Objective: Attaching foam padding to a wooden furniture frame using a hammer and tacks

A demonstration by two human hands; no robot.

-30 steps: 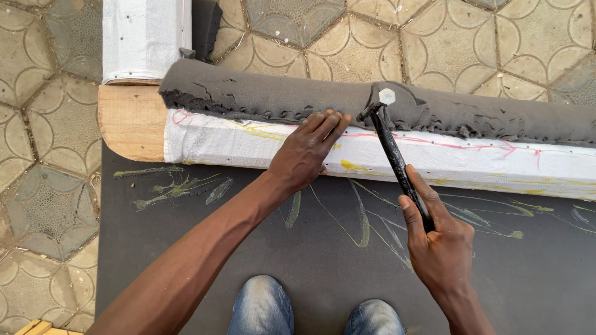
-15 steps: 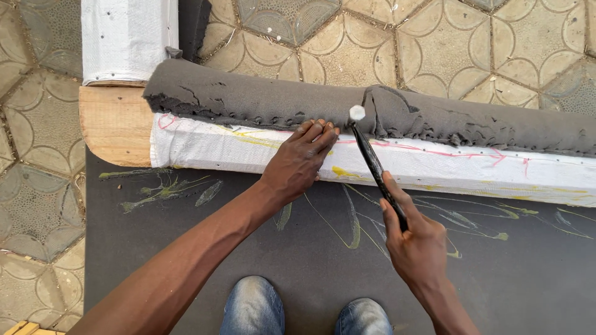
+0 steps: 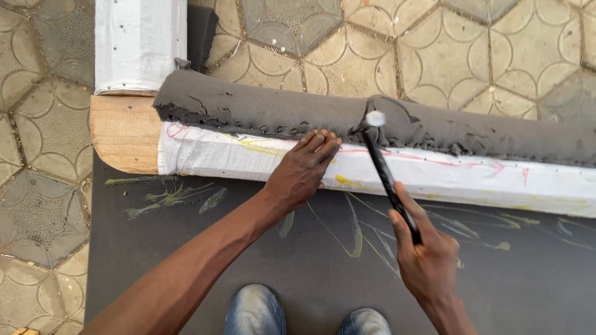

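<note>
While our left hand (image 3: 304,170) presses the grey foam roll (image 3: 279,111) at the white woven strip (image 3: 248,158), our right hand (image 3: 428,257) grips the black hammer (image 3: 385,167); rightward, much edge seems unfastened.

Paved floor (image 3: 434,56) of hexagonal tiles, a dark fabric-covered furniture frame (image 3: 248,273) flat on it.

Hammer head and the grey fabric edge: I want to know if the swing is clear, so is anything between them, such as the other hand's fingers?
Nothing visible stands between the hammer head and the grey fabric. The left hand presses the white strip beside it, fingertips close to the head but clear. The right hand grips the handle.
</note>
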